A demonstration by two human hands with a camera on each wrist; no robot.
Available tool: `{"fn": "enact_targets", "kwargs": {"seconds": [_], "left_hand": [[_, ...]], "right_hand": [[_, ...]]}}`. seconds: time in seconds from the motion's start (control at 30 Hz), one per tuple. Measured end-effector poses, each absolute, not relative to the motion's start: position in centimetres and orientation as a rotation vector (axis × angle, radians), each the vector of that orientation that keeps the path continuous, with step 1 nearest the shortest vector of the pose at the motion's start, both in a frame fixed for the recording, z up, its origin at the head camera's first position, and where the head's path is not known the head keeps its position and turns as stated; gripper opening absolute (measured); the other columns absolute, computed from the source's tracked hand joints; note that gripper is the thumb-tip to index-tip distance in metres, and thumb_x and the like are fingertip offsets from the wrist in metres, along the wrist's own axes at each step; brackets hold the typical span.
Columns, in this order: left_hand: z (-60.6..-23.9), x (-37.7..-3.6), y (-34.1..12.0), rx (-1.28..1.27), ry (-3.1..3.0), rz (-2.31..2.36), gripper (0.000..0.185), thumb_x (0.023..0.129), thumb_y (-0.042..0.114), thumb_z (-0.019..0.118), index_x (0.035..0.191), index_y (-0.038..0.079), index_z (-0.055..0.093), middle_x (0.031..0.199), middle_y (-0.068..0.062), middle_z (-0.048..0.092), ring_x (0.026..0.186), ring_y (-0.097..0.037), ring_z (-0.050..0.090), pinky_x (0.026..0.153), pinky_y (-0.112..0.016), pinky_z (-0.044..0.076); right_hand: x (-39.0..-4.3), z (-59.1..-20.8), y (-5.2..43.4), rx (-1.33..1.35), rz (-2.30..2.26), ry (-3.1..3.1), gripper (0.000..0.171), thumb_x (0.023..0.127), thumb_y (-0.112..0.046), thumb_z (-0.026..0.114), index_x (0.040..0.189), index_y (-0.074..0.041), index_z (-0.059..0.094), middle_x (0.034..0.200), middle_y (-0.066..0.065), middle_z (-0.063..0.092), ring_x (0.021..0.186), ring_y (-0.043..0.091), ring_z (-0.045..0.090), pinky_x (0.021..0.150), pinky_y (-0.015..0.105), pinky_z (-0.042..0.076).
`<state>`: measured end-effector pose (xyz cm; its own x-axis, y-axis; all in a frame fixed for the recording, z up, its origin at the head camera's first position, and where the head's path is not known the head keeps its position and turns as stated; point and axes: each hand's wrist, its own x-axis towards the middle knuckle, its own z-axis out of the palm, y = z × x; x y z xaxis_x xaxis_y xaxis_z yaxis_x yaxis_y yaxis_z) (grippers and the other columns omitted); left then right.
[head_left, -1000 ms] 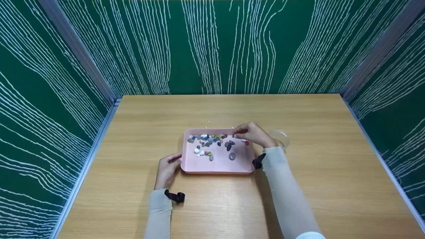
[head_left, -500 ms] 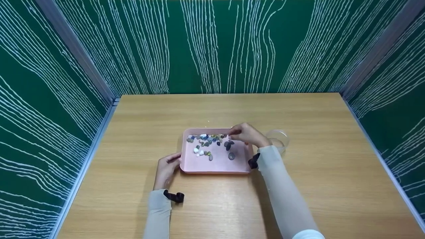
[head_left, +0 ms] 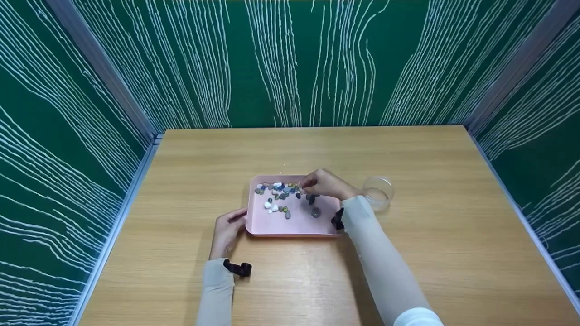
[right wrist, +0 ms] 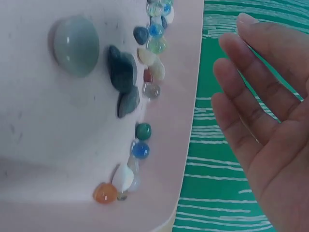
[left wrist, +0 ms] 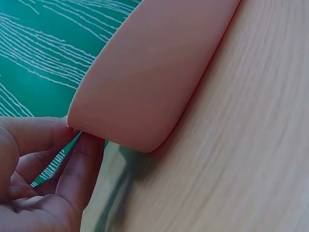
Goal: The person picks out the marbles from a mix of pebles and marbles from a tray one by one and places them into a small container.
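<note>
A pink tray [head_left: 272, 226] lies on the table, holding several pebbles [head_left: 316, 212] and coloured glass beads [right wrist: 140, 149], mostly along its far side. At the near left of the tray, my left hand [head_left: 226, 232] pinches its edge; in the left wrist view, the hand's fingers [left wrist: 87, 164] meet the tray's corner. My right hand [head_left: 327, 184] reaches over the far side, fingertips by the small stones. In the right wrist view its fingers [right wrist: 251, 104] are relaxed and slightly spread, with nothing seen between them. An orange stone [right wrist: 105, 193] lies in a corner of the tray.
A clear round container [head_left: 378, 194] stands on the wooden table [head_left: 149, 217], right of the tray and near my right forearm. Tiny pale bits lie behind the tray. Green panels [head_left: 317, 63] with white lines enclose the back and sides.
My right hand has moved left along the tray's far side, from near its right corner toward the cluster of stones. The clear container shows more fully. My left hand stays at the tray's edge.
</note>
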<state>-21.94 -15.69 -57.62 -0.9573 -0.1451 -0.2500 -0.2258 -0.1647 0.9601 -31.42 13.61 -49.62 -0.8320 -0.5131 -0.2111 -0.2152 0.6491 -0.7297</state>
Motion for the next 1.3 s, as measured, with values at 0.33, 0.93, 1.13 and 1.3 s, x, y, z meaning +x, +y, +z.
{"fn": "enact_targets", "kwargs": {"seconds": [0.33,0.93,1.13,1.3], "left_hand": [[-57.5,-21.9,-15.6,-0.438,1.980,2.326,0.036,0.086,-0.012,0.058,0.122,-0.013,0.058,0.131,-0.031,0.054,0.101,-0.019,0.062,0.083,-0.025,0.056],[-57.8,-21.9,-15.6,-0.377,2.004,2.347,0.035,0.086,-0.011,0.057,0.120,-0.015,0.058,0.124,-0.032,0.058,0.097,-0.017,0.064,0.080,-0.021,0.056],[-57.7,-21.9,-15.7,-0.392,2.015,2.333,0.034,0.086,-0.011,0.058,0.120,-0.015,0.058,0.124,-0.032,0.058,0.097,-0.018,0.064,0.080,-0.022,0.056],[-57.7,-22.0,-15.7,-0.404,2.045,2.302,0.033,0.086,-0.009,0.059,0.119,-0.013,0.060,0.124,-0.030,0.059,0.097,-0.017,0.064,0.079,-0.020,0.055]], "right_hand": [[-31.7,-50.1,12.0,-0.711,-0.940,2.429,0.021,0.088,-0.007,0.066,0.108,-0.002,0.072,0.105,0.014,0.072,0.082,0.027,0.067,0.074,0.032,0.058],[-31.5,-51.1,9.5,-0.703,-0.782,2.421,0.021,0.088,-0.008,0.066,0.107,-0.013,0.075,0.101,0.002,0.073,0.082,0.014,0.064,0.073,0.027,0.055],[-31.6,-51.5,9.2,-0.703,-0.758,2.390,0.020,0.086,-0.008,0.068,0.105,-0.010,0.074,0.100,0.004,0.073,0.082,0.013,0.064,0.075,0.027,0.056],[-31.8,-51.6,8.8,-0.722,-0.735,2.376,0.020,0.086,-0.007,0.069,0.105,-0.009,0.073,0.101,0.006,0.073,0.084,0.013,0.064,0.077,0.026,0.056]]}}
